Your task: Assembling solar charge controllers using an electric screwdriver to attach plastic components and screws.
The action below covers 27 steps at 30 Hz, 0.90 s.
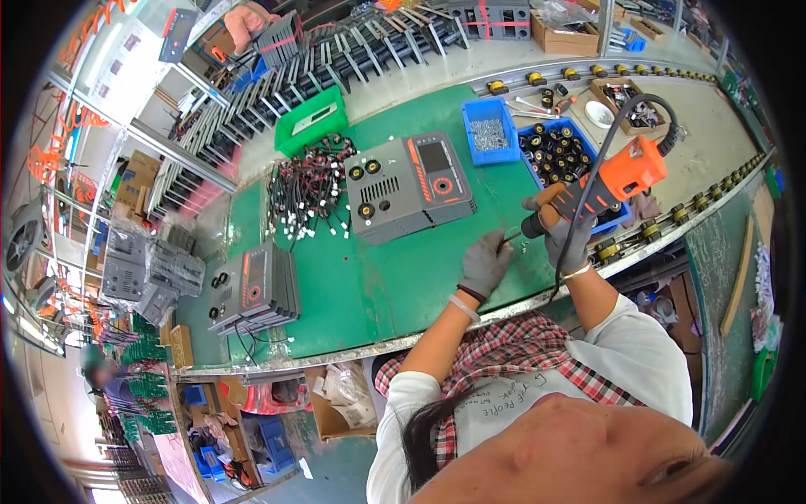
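Note:
My right hand, in a grey glove, grips an orange and black electric screwdriver with a black cord curving from its rear end. The tool is tilted, its nose pointing down and left. At its tip is my gloved left hand, fingers drawn together in a pinch just above the green mat; whatever they hold is too small to make out. Beyond my left hand lies a stack of grey panels. The top panel has a dark display, a dial ring, vent slots and several round black-and-brass sockets.
Behind the screwdriver stand a blue bin of screws and a blue bin of black sockets. Left of the panels lie bundled wires and a green bin. More grey panels sit at left. Roller rails edge the right side.

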Each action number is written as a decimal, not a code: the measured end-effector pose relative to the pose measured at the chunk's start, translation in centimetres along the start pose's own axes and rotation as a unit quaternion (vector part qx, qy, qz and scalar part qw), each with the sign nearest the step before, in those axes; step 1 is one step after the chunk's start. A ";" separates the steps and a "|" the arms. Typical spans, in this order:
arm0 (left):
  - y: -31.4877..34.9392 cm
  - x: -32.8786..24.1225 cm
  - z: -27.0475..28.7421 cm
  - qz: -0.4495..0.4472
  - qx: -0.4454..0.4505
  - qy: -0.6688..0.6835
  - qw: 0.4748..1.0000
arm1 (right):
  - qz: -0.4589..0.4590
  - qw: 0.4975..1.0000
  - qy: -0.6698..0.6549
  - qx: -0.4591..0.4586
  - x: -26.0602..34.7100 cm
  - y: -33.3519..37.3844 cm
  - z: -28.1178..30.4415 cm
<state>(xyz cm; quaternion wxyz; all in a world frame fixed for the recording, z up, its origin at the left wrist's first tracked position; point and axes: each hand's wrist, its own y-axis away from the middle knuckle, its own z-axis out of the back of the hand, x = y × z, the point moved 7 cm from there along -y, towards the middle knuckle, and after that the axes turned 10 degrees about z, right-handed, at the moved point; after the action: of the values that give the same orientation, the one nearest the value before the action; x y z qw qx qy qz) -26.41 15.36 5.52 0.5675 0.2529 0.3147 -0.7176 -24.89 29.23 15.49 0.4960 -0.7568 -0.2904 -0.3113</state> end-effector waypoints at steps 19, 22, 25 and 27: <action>2.6 -2.6 4.5 -0.086 -0.029 0.031 0.995 | -0.009 0.992 -0.112 0.055 3.4 0.3 -1.0; 3.4 -2.3 4.4 -0.083 -0.002 0.092 0.992 | -0.019 0.986 -0.158 0.051 4.4 0.5 -1.3; 4.1 -1.5 4.2 -0.028 0.063 0.211 0.975 | -0.060 0.988 -0.131 0.062 3.9 0.7 -1.4; 4.8 -1.8 5.0 -0.052 0.018 0.076 0.996 | -0.055 0.984 -0.154 0.070 4.1 0.7 -1.8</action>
<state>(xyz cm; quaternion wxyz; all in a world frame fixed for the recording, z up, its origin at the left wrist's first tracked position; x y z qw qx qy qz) -21.40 12.05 9.38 0.4991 0.3001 0.3563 -0.7307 -22.09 27.89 18.78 0.4791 -0.7422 -0.4256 -0.1964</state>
